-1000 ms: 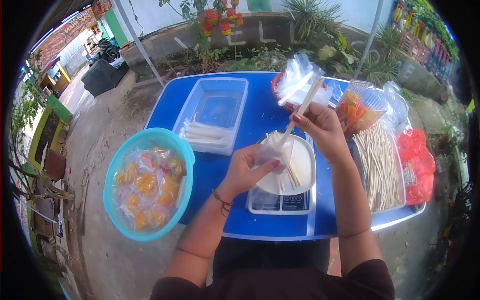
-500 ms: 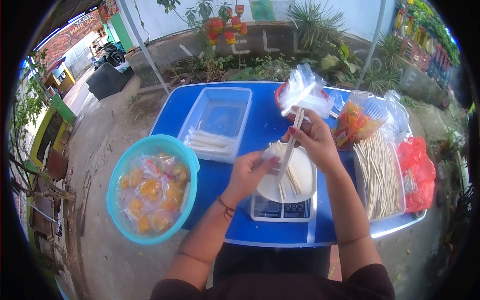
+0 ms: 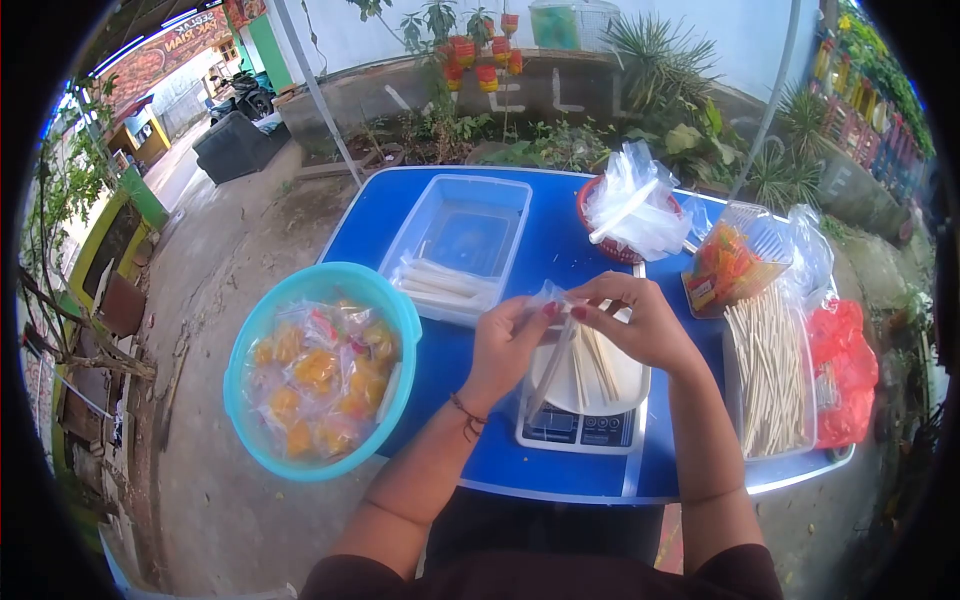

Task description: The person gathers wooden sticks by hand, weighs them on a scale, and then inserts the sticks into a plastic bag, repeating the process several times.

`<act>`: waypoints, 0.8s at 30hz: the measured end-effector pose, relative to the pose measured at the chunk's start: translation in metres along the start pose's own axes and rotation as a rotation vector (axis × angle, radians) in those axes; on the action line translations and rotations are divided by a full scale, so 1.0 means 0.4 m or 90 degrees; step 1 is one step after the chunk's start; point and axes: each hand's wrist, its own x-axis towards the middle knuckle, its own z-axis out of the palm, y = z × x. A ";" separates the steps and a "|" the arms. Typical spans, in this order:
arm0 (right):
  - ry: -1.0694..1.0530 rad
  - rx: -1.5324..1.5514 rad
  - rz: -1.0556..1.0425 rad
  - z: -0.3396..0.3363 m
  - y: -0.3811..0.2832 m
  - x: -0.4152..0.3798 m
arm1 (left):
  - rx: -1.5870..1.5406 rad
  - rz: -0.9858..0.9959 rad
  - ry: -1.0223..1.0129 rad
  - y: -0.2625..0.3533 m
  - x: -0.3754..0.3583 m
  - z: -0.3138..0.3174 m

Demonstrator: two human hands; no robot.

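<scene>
Above a kitchen scale [image 3: 590,432], my left hand [image 3: 508,342] pinches the upper edge of a narrow clear plastic bag [image 3: 530,400]. Pale sticks [image 3: 548,378] hang slanted inside the bag. My right hand [image 3: 640,322] is closed at the bag's mouth, thumb and fingertips pressed together on the plastic. Below the hands, more pale sticks [image 3: 597,368] lie on the scale's round white plate [image 3: 628,380]. The bag covers part of the scale's display, so I cannot read it.
Left stands a turquoise basin [image 3: 238,400] of bagged orange food. Behind is a clear tub [image 3: 455,190] with filled bags [image 3: 440,283]. To the right are a stick tray [image 3: 770,375], a red bag [image 3: 842,370], a basket of colourful packets [image 3: 725,265] and a red bowl [image 3: 622,252] of plastic bags.
My right hand has lowered toward my left. The sticks it held up are now inside the plastic bag, and both hands meet at its mouth. The view has shifted slightly.
</scene>
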 end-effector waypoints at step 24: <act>0.225 -0.060 0.081 -0.030 0.021 -0.005 | 0.168 -0.119 -0.031 -0.005 0.003 -0.016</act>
